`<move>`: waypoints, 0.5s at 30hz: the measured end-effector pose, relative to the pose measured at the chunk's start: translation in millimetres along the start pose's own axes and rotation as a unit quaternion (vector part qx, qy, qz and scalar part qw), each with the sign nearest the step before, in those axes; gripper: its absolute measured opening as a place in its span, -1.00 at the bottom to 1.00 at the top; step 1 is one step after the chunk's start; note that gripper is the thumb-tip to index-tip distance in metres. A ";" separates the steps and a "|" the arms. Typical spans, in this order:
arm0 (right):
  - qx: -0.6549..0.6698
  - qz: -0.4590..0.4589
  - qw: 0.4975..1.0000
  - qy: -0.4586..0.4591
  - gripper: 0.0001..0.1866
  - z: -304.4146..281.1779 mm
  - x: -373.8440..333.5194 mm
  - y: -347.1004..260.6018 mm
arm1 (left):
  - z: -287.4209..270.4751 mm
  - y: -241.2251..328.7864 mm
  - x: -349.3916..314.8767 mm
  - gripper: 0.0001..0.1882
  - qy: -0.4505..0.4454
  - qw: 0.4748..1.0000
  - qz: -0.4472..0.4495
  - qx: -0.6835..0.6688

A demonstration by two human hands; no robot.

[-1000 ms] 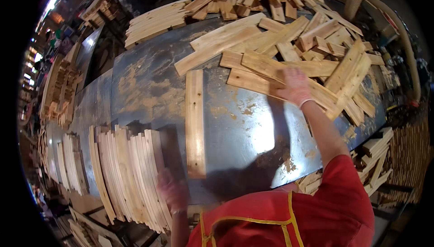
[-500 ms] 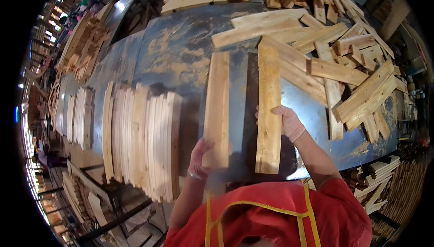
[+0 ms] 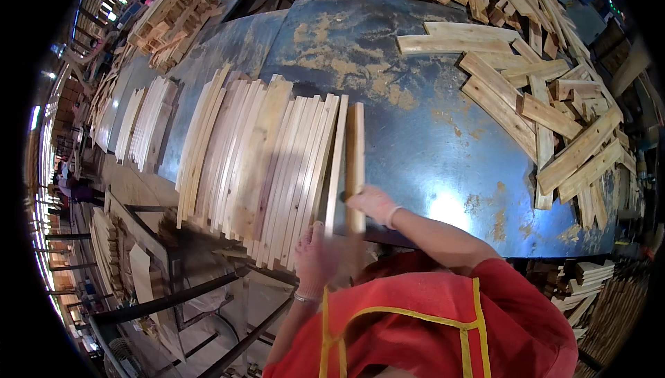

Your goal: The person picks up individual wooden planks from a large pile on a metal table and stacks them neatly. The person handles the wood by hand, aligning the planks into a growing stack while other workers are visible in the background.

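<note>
Wooden boards, two, stand at two hands.

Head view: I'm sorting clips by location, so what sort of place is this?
Probably a woodworking shop: a row of boards on edge and a loose heap of planks lie on a dusty table, with more stacked wood beyond.

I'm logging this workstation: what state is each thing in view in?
Board row, on edge, side by side, ends uneven
Brown-faced board, on edge, held
Pale board, on edge, between those two
Left hand, gloved, blurred, at pale board's lower end
Right hand, gloved, gripping brown-faced board
Loose boards, jumbled, overlapping
Table, marked with tan patches
</note>
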State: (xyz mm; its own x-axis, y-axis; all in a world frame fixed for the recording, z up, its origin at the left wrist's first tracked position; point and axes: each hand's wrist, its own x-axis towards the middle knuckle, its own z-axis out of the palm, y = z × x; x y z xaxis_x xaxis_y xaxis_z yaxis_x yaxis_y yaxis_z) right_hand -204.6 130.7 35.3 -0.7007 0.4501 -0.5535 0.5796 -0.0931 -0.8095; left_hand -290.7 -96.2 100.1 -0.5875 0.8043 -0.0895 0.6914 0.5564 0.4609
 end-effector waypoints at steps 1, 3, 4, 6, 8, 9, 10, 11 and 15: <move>0.025 0.047 0.999 0.002 -0.52 17.4 -2.9 -27.1 | 2.0 -6.8 -2.2 -0.25 0.050 0.995 0.038 0.076; 0.110 0.056 0.992 -0.002 -0.50 41.0 14.2 -28.4 | -0.9 -3.4 5.2 -0.16 0.065 0.995 0.062 0.037; 0.126 0.081 0.988 0.031 -0.54 43.3 15.0 -27.2 | -4.4 6.4 10.6 -0.16 0.080 0.993 0.078 0.027; 0.296 0.054 0.953 0.034 -0.54 25.8 11.3 -0.2 | -4.6 26.6 21.9 -0.19 0.094 0.990 0.105 -0.006; 0.383 0.011 0.922 0.056 -0.50 -13.4 -1.7 25.1 | -2.7 37.1 28.5 -0.22 0.082 0.988 0.115 -0.064; 0.383 -0.008 0.921 0.074 -0.45 -39.8 -16.9 32.7 | 1.6 40.1 31.5 -0.23 0.071 0.985 0.122 -0.099; 0.384 -0.027 0.917 0.100 -0.40 -70.7 -38.5 41.9 | 5.7 43.3 35.5 -0.23 0.062 0.985 0.139 -0.083; 0.427 -0.072 0.893 0.120 -0.33 -103.6 -66.3 46.0 | 11.6 47.4 41.2 -0.24 0.058 0.984 0.157 -0.066; 0.441 -0.191 0.845 0.234 -0.08 -202.7 -183.3 88.2 | 72.6 99.4 79.2 -0.17 -0.050 0.978 0.199 -0.039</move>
State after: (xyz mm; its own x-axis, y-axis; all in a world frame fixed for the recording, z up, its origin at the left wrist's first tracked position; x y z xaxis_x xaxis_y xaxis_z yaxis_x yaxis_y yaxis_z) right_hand 59.3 220.0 105.1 -0.4053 0.8800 -0.2476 -0.3310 -0.3938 -0.8575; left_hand -238.0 38.0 74.7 -0.2315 0.9725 0.0269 0.8209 0.1805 0.5418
